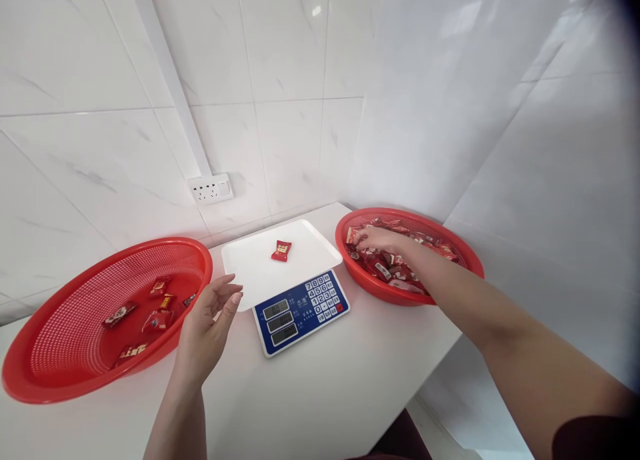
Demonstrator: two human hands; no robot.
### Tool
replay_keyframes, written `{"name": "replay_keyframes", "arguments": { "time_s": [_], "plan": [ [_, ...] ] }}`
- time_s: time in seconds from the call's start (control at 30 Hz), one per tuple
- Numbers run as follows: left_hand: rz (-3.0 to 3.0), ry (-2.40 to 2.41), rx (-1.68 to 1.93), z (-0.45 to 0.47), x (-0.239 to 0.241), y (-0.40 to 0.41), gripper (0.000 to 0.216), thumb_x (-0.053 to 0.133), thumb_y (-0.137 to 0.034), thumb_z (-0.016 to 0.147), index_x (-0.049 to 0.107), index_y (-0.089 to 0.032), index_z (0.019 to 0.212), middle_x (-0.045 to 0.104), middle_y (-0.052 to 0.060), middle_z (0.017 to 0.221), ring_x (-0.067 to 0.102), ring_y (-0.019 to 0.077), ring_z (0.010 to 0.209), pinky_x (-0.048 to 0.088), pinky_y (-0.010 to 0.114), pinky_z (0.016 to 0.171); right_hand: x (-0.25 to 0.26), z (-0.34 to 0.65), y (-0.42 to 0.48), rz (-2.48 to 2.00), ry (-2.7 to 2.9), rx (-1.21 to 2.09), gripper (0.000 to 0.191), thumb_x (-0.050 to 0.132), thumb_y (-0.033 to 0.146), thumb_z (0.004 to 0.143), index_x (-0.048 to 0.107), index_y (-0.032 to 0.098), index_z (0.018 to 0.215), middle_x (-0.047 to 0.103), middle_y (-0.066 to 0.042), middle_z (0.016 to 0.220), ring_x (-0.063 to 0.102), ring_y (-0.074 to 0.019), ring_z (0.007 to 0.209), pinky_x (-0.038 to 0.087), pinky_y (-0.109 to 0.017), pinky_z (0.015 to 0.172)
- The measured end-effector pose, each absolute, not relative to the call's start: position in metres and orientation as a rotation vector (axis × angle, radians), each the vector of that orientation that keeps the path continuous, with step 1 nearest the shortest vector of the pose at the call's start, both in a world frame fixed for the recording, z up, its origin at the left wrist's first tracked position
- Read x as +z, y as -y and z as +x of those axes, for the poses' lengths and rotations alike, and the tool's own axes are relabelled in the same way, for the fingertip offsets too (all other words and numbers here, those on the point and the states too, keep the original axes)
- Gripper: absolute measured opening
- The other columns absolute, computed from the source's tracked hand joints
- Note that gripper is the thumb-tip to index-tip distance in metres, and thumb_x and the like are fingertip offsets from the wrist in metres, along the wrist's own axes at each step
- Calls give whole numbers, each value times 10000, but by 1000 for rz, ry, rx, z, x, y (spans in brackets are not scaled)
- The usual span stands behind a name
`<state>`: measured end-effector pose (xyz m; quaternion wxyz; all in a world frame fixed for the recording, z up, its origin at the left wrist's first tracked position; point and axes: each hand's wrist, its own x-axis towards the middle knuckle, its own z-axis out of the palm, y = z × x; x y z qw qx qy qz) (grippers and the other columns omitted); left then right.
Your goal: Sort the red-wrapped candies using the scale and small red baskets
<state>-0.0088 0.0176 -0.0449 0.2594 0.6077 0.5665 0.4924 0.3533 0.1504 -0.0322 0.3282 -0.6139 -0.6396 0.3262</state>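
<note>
Head camera view: my right hand (376, 239) is down in the right basket (370, 285), fingers bent among a heap of red packets (383, 271); I cannot tell whether they pinch one. My left hand (213, 317) holds nothing that I can see, its fingers loosely curled and the thumb apart, between the left basket (75, 333) and the scale (300, 310). A single red packet (281, 251) lies on the scale's white tray (310, 237), toward its far side. Several more packets (119, 313) lie scattered in the left basket. Both red baskets and the scale stand on a white table (280, 407). Behind them, a socket (211, 189) sits on the tiled wall (290, 47), below a white conduit (170, 73).
</note>
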Motion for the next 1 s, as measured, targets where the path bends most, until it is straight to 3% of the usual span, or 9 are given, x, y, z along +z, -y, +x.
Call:
{"name": "replay_keyframes", "arguments": {
  "time_s": [0.1, 0.2, 0.4, 0.53, 0.63, 0.83, 1.0],
  "plan": [
    [1650, -1526, 1320, -8, -45, -18, 442, 552, -491, 811, 524, -230, 1167, 642, 74, 1008, 618, 238, 1005, 504, 411, 859, -25, 362, -175, -1735, 1779, 890, 144, 731, 166, 579, 601, 167, 516, 622, -1, 593, 553, -138, 564, 454, -266, 589],
    [1657, -1521, 1304, -4, -45, -17, 420, 551, -474, 817, 529, -224, 1155, 645, 76, 994, 619, 237, 1004, 508, 397, 849, -19, 366, -174, -1771, 1828, 852, 197, 727, 232, 621, 564, 178, 524, 586, 9, 569, 537, -140, 567, 441, -258, 583],
    [1692, -1487, 1281, 0, -44, -15, 370, 538, -425, 841, 529, -219, 1148, 642, 72, 990, 624, 215, 988, 513, 359, 831, -16, 308, -167, -1451, 1658, 1179, 194, 545, 394, 840, 588, 221, 915, 659, -40, 858, 610, -159, 727, 505, -263, 646],
    [1718, -1508, 1284, -1, -42, -13, 361, 539, -409, 845, 530, -214, 1149, 640, 70, 984, 626, 203, 971, 509, 351, 832, -20, 265, -169, -1263, 1732, 1391, 383, 497, 421, 874, 495, 243, 1213, 577, -93, 1232, 615, -188, 979, 526, -306, 813],
    [1711, -1529, 1302, -3, -39, -11, 367, 540, -412, 841, 531, -214, 1150, 640, 69, 986, 622, 206, 981, 511, 348, 825, -19, 261, -171, -1353, 1950, 1172, 511, 516, 447, 855, 433, 253, 1320, 455, -100, 1387, 560, -239, 1109, 521, -359, 855],
    [1688, -1523, 1330, -10, -39, -12, 391, 539, -426, 836, 526, -208, 1160, 642, 77, 984, 619, 218, 991, 508, 373, 843, -15, 331, -168, -1658, 2221, 607, 468, 499, 407, 849, 519, 197, 1266, 591, -105, 1252, 544, -288, 1148, 443, -421, 959],
    [1693, -1545, 1308, -10, -44, -17, 418, 547, -471, 816, 531, -222, 1153, 646, 76, 989, 624, 230, 985, 503, 397, 853, -40, 410, -150, -1981, 2510, 406, 625, 603, 417, 747, 490, 202, 1322, 479, -99, 1383, 446, -334, 1249, 406, -441, 993]
  ]
}}
